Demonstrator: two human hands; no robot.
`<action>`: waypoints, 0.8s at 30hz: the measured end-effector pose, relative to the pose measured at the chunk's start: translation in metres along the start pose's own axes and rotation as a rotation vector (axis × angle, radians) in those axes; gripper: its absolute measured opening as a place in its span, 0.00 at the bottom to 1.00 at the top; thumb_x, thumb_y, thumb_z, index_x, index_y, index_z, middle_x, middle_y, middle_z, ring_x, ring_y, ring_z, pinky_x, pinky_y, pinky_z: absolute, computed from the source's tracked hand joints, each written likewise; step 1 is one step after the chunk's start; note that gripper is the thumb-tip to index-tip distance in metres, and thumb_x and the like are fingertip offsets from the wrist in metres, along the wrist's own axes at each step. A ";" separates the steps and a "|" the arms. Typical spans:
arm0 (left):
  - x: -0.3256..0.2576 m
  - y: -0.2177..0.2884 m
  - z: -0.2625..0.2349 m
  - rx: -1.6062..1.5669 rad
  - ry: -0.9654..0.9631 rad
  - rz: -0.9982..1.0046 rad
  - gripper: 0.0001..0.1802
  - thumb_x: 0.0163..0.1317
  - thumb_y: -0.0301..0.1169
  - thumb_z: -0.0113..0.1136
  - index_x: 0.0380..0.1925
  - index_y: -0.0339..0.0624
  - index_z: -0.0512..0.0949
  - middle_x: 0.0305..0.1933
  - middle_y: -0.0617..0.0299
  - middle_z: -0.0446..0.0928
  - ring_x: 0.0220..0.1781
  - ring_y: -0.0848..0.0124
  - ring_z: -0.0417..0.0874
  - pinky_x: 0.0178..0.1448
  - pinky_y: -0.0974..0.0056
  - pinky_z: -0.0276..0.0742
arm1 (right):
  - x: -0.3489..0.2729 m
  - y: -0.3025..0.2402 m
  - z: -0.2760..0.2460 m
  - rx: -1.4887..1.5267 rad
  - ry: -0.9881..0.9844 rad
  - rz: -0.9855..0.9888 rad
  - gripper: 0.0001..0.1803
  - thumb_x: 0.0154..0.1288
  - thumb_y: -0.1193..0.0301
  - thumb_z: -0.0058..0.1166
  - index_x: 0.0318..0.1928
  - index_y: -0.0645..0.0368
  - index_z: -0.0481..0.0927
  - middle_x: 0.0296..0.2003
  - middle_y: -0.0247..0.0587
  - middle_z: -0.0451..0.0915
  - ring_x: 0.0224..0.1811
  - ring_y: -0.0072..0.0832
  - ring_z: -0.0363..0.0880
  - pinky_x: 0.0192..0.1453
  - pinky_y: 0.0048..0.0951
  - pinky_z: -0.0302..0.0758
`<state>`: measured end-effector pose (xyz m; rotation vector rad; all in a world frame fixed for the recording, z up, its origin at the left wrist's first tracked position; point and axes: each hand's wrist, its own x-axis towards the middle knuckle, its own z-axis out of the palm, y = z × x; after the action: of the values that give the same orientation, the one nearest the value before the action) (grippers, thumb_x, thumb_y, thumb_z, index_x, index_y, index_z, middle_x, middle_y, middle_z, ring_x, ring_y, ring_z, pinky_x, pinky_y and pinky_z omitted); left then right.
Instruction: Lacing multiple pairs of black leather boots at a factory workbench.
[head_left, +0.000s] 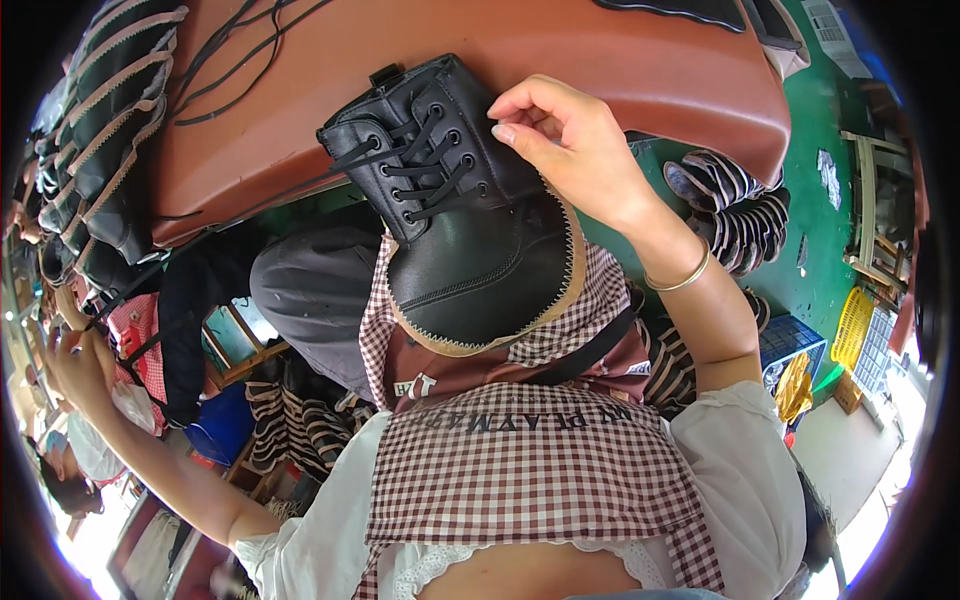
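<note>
A black lace-up boot upper (pixel 470 260) with a zigzag-stitched tan lower edge rests across my lap, leaning against the brown padded bench. Its black bootlace (pixel 260 205) is threaded through the eyelets, and one end stretches far to the left. Out there, my left hand (pixel 78 365) has its fingers closed on that lace; the hand is small and near the picture's rim. My right hand (pixel 570 145) is beside the shaft's right edge, thumb and forefinger bent with a small gap between their tips. I see nothing held in it.
Loose black laces (pixel 235 50) lie on the brown bench (pixel 620 70). Stacked boot uppers (pixel 115 130) stand at the left, with more bundles (pixel 740 215) on the green floor at the right. A blue crate (pixel 790 340) and a yellow basket (pixel 850 325) are farther right.
</note>
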<state>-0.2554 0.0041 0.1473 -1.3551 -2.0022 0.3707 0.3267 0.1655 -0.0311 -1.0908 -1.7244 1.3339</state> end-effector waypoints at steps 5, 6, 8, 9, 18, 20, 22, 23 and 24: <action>-0.035 0.178 -0.068 -1.853 -0.476 -0.069 0.07 0.59 0.31 0.59 0.34 0.39 0.78 0.65 0.42 0.68 0.72 0.50 0.60 0.74 0.48 0.47 | 0.002 -0.005 -0.004 -0.100 0.029 -0.043 0.07 0.59 0.75 0.59 0.38 0.64 0.79 0.32 0.40 0.77 0.33 0.28 0.78 0.40 0.28 0.75; -0.039 0.197 -0.074 -2.295 -0.536 -0.110 0.09 0.62 0.33 0.57 0.37 0.39 0.77 0.67 0.37 0.63 0.75 0.46 0.53 0.75 0.42 0.43 | 0.001 -0.007 -0.004 -0.134 0.040 -0.063 0.07 0.59 0.75 0.59 0.38 0.64 0.79 0.33 0.39 0.77 0.32 0.28 0.77 0.39 0.28 0.75; -0.042 0.238 -0.075 -2.606 -0.470 -0.258 0.11 0.62 0.34 0.57 0.37 0.38 0.78 0.69 0.40 0.62 0.75 0.42 0.50 0.75 0.36 0.41 | 0.002 -0.004 -0.006 -0.124 0.054 -0.070 0.07 0.58 0.75 0.59 0.38 0.63 0.79 0.33 0.39 0.76 0.31 0.28 0.77 0.38 0.28 0.74; -0.043 0.248 -0.075 -2.773 -0.430 -0.366 0.11 0.62 0.34 0.57 0.38 0.36 0.77 0.67 0.41 0.64 0.75 0.43 0.51 0.75 0.36 0.42 | 0.003 -0.005 -0.005 -0.120 0.062 -0.075 0.07 0.58 0.75 0.59 0.37 0.63 0.79 0.33 0.38 0.77 0.31 0.28 0.76 0.37 0.27 0.74; -0.043 0.287 -0.070 -2.879 -0.243 -0.693 0.10 0.69 0.27 0.51 0.47 0.34 0.74 0.43 0.56 0.78 0.46 0.64 0.78 0.61 0.55 0.72 | 0.022 -0.038 0.037 -0.556 0.074 -0.492 0.05 0.58 0.70 0.60 0.32 0.59 0.83 0.59 0.42 0.70 0.65 0.45 0.60 0.65 0.46 0.59; -0.048 0.284 -0.069 -2.830 -0.267 -0.439 0.11 0.68 0.25 0.53 0.48 0.34 0.74 0.42 0.54 0.79 0.38 0.69 0.76 0.49 0.63 0.74 | 0.024 -0.040 0.049 -0.706 0.035 -0.373 0.07 0.60 0.71 0.58 0.33 0.62 0.83 0.67 0.48 0.62 0.73 0.52 0.47 0.73 0.55 0.46; -0.054 0.286 -0.072 -2.727 -0.200 -0.604 0.10 0.66 0.22 0.55 0.47 0.35 0.76 0.41 0.52 0.80 0.32 0.71 0.73 0.41 0.66 0.70 | 0.031 -0.050 0.056 -0.735 0.047 -0.379 0.11 0.58 0.66 0.58 0.26 0.61 0.84 0.65 0.53 0.63 0.72 0.57 0.46 0.70 0.66 0.46; -0.058 0.285 -0.069 -2.747 -0.210 -0.486 0.09 0.66 0.21 0.55 0.45 0.36 0.77 0.41 0.52 0.80 0.31 0.72 0.73 0.40 0.67 0.70 | 0.034 -0.060 0.054 -0.824 -0.072 -0.227 0.08 0.58 0.69 0.56 0.29 0.62 0.83 0.69 0.55 0.54 0.74 0.58 0.40 0.71 0.65 0.42; -0.059 0.284 -0.066 -2.764 -0.217 -0.363 0.08 0.66 0.21 0.55 0.43 0.37 0.78 0.41 0.51 0.80 0.31 0.72 0.73 0.38 0.67 0.70 | 0.035 -0.069 0.054 -0.910 -0.187 -0.074 0.07 0.58 0.73 0.54 0.33 0.63 0.81 0.73 0.57 0.44 0.75 0.59 0.33 0.72 0.64 0.39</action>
<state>0.0027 0.0603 0.0100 0.7586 0.8833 1.7706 0.2503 0.1684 0.0246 -1.3636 -2.5827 0.5773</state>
